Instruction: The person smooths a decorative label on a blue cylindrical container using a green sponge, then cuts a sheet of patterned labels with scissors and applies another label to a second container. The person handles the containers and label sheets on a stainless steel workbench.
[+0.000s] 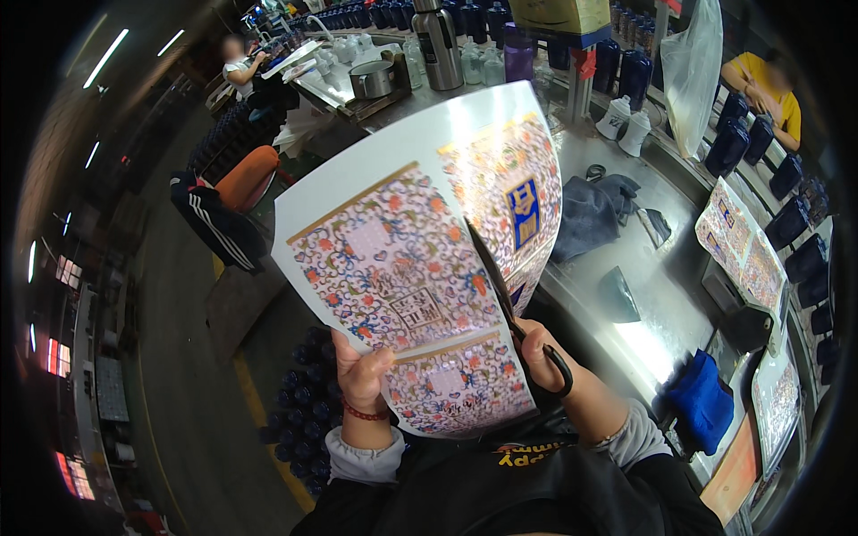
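A large glossy sheet with a printed pattern of flowers and scrolls fills the middle of the view, its white top border curling. My left hand grips its lower left edge, thumb on the printed face, a red cord at the wrist. In my right hand is a pair of dark scissors. One black handle loop shows beside my fingers, and the blades run up along a cut between the sheet's left and right printed panels. Part of my right hand's fingers is hidden by the sheet.
A metal worktable on the right carries a grey cloth, a blue cloth and more printed sheets. A steel flask and a metal mug stand behind. Dark blue bottles line the right; a person in yellow sits beyond.
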`<move>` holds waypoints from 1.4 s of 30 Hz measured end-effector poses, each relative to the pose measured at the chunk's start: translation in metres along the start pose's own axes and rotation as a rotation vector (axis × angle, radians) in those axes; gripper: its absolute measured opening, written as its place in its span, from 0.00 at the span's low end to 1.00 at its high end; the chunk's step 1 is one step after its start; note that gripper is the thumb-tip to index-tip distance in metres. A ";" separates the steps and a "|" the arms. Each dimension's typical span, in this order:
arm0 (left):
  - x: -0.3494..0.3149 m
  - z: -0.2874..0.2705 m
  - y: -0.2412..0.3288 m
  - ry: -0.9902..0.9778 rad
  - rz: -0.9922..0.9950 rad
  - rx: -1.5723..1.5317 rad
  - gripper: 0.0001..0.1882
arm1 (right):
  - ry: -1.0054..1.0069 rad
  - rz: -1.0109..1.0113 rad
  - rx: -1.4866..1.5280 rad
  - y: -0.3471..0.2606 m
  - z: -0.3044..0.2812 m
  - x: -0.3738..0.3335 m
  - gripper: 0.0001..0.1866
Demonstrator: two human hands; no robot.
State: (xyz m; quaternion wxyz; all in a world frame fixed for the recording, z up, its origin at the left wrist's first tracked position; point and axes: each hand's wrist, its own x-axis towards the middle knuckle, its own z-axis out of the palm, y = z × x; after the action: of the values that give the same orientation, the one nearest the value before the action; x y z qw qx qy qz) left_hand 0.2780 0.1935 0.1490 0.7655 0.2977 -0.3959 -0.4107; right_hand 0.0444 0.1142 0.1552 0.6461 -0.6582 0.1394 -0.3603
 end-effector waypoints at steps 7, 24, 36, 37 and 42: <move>-0.003 0.001 -0.001 -0.032 -0.040 -0.035 0.46 | -0.018 0.023 -0.007 0.005 -0.005 0.001 0.52; -0.013 0.002 -0.002 -0.030 -0.086 0.015 0.47 | -0.064 0.031 0.087 -0.002 -0.007 0.007 0.48; -0.010 0.006 -0.005 -0.075 -0.123 -0.013 0.44 | 0.050 -0.015 0.045 0.027 -0.021 0.015 0.37; -0.010 0.006 -0.005 -0.074 -0.117 -0.014 0.44 | 0.068 0.008 -0.003 0.029 -0.021 0.016 0.36; -0.008 0.006 -0.005 -0.073 -0.162 -0.010 0.44 | 0.080 -0.012 -0.092 0.027 -0.024 0.019 0.34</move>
State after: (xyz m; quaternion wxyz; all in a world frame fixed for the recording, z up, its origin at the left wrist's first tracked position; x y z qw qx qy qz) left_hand 0.2678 0.1976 0.1451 0.7163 0.3098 -0.3962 -0.4837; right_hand 0.0496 0.0803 0.1326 0.6067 -0.6733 0.1776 -0.3834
